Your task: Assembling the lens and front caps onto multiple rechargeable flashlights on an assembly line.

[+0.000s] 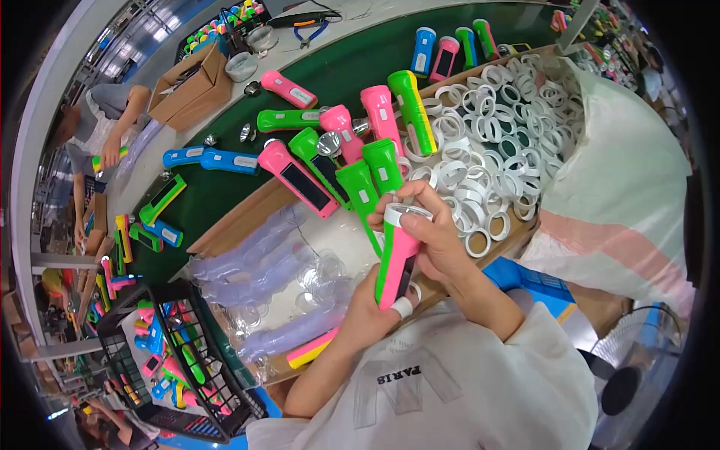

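Right fingers (pixel 426 228) partly hide the flashlight's (pixel 400 251) ring (pixel 392 215).

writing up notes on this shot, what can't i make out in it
Head view: fingers of the left hand, partly hidden behind the pink-and-green flashlight.
Head view: part of the pink-and-yellow flashlight, covered by the left forearm.
Head view: inside of the white sack, hidden by its cloth.
Head view: what the cardboard box holds, too small to tell.

Open brown cardboard box (pixel 192 96) upper left, on pale worktop (pixel 280 61); round translucent plastic tub (pixel 241 67) just beside it. Blue-and-orange-handled pliers (pixel 310 33) farther right. Bulky white woven sack (pixel 611 150), pink stripe, far right.
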Available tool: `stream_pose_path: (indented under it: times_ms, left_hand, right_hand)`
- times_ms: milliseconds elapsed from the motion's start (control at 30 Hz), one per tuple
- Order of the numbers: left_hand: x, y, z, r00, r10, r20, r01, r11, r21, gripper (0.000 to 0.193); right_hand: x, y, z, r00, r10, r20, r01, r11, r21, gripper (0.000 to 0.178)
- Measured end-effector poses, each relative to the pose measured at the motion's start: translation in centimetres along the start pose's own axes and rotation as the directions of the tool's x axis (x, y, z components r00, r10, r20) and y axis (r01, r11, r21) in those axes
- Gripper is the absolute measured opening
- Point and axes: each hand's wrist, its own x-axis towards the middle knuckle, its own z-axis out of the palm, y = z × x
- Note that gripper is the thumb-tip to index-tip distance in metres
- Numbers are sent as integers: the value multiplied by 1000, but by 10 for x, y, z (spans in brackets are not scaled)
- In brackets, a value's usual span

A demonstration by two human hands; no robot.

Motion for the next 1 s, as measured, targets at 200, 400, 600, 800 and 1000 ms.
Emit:
stream_pose_path:
  times_ms: [200, 400, 600, 800, 1000]
  left_hand:
    - [-23, -2, 22, 822, 148, 550, 470, 370, -801, 50]
    - [-26, -13, 23, 922, 336, 194, -306, 937, -168, 45]
    - [4, -27, 24, 898, 420, -132, -360, 874, 326, 49]
    - [3, -18, 3, 892, 69, 447, 318, 608, -728, 51]
    - [4, -36, 11, 964, 261, -44, -263, 964, -37, 66]
  right_hand:
    - [-8, 6, -12, 943, 7, 331, -186, 839, 511, 32]
    - [-20, -1, 3, 897, -183, 401, -77, 830, 552, 25]
    - [-23, -6, -7, 980, -182, 83, 188, 979, -74, 30]
    - [-17, -6, -26, 999, 41, 12, -42, 997, 64, 46]
    - [-20, -7, -23, 1000, 22, -16, -23, 995, -92, 53]
